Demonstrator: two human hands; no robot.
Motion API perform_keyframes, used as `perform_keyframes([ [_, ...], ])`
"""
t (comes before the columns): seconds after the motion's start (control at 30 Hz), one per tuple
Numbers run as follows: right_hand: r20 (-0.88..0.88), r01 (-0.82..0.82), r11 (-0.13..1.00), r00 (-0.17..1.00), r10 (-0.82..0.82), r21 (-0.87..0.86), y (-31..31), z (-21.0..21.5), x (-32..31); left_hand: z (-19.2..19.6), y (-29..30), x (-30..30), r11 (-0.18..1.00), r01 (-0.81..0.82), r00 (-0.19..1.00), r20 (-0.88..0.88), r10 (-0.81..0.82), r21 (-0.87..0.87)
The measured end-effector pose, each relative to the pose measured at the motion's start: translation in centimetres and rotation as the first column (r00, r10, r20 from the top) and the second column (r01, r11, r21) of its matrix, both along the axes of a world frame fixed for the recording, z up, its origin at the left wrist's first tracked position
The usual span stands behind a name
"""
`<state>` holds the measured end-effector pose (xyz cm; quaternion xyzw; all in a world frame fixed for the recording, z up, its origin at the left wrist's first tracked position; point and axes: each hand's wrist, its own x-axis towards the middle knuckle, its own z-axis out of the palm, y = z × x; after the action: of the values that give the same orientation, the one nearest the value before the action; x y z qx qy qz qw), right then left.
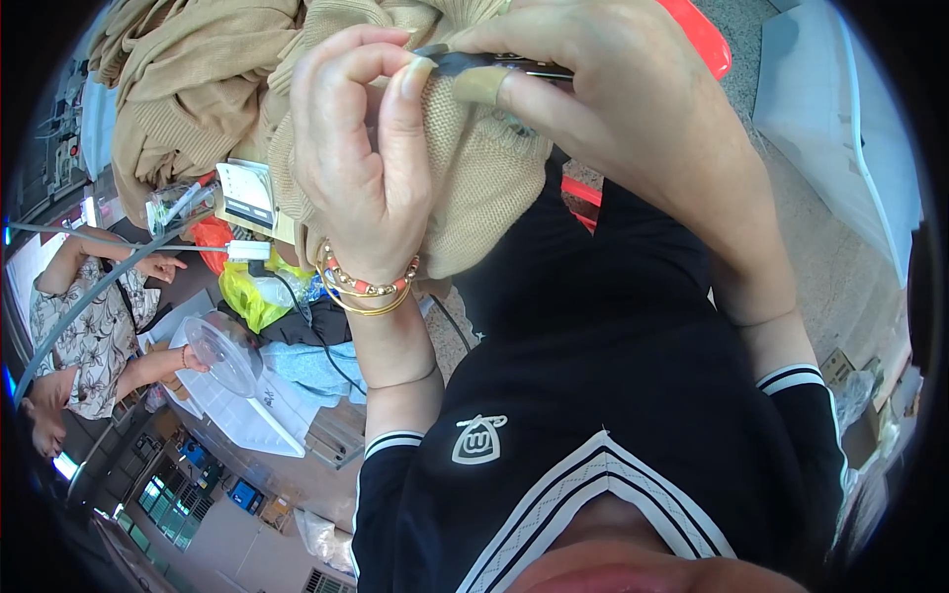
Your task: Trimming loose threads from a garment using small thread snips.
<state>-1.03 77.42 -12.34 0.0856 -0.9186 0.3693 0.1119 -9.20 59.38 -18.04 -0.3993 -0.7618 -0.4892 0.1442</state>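
Note:
A tan knitted garment (479, 198) lies across my lap, under both hands. My right hand (628, 74) is closed around a slim dark metal tool (450, 63), which points left. A tan finger cover (479, 86) is on my right thumb. At the tool's tip, my left hand (361, 133) makes a pinch with thumb and forefinger, just above the knit. What lies between those fingertips is too small to make out. Bracelets (371, 289) circle my left wrist.
More tan knitwear (198, 84) is heaped at the far left. Nearby are a paper label (247, 193), a yellow plastic bag (252, 301) and cables (311, 321). Another person (94, 326) holds a clear round plastic piece (222, 356) at left. A translucent bin (825, 119) stands right.

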Motion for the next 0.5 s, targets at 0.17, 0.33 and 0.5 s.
perform_keyframes([
  [0.17, -0.024, 0.008, 0.998, 1.0, -0.009, -0.058, -0.2, 0.1, -0.1, -0.2, 0.2, 0.1, 0.998, 0.013, 1.0, -0.008, -0.013, 0.059],
  [0.33, -0.06, -0.002, 0.998, 0.998, -0.002, -0.068, -0.2, -1.3, -0.7, -0.1, 0.0, 0.6, 0.988, -0.005, 0.99, 0.139, -0.016, 0.154],
  [0.5, -0.336, -0.011, 0.998, 0.942, -0.011, -0.062, -0.6, -2.3, -0.4, 1.1, -2.1, 1.2, 0.965, -0.128, 0.884, 0.468, 0.006, 0.228],
])
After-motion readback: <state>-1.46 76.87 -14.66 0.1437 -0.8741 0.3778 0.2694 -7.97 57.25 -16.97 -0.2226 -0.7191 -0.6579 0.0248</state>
